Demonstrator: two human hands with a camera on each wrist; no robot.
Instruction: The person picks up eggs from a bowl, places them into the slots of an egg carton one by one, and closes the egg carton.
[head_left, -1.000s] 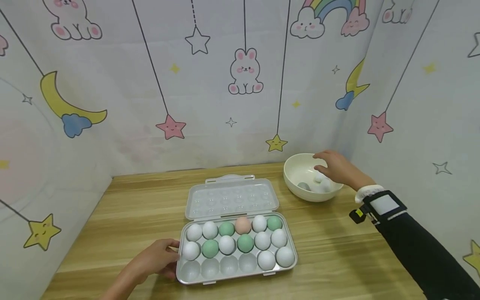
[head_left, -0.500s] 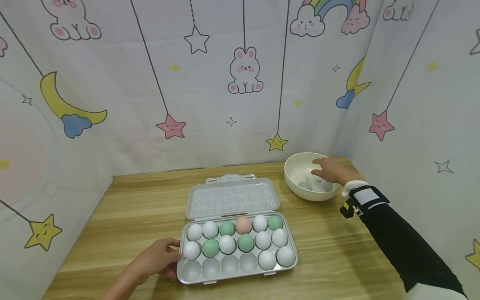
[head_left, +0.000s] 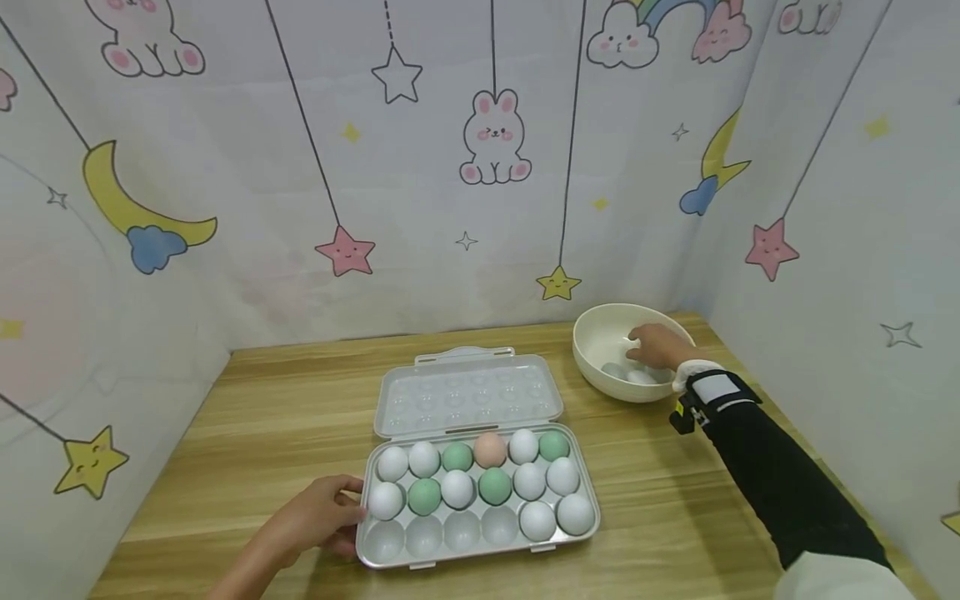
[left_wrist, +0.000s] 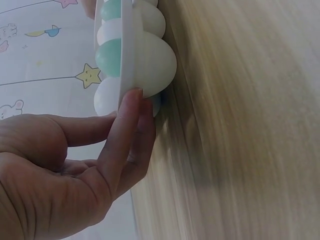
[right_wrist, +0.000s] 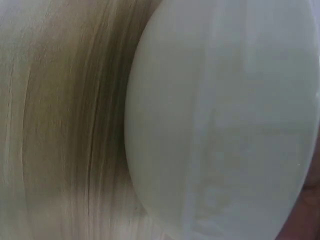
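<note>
My left hand (head_left: 318, 517) grips the left end of a pale plastic egg carton (head_left: 442, 557), its thumb and fingers on either side of the rim in the left wrist view. White, green and one peach egg (head_left: 490, 450) sit in its hollows; the left part of the front row shows bare plastic. Inside the cream bowl (head_left: 592, 379) at the back right is my right hand (head_left: 660, 346), thumb and forefinger apart above a few eggs (head_left: 640, 377). Its other fingers are hidden. In the right wrist view the bowl's outer wall (right_wrist: 215, 125) covers most of that hand.
The carton's clear lid (head_left: 468, 396) lies folded back behind it. A wooden table (head_left: 300, 400) bears everything. Printed fabric walls (head_left: 420, 292) stand close behind and at both sides. A dark sleeve (head_left: 787, 492) stretches over the table's right side.
My right hand has moved left and lowered deeper into the bowl. The left hand keeps its grip on the carton, which stays in place.
</note>
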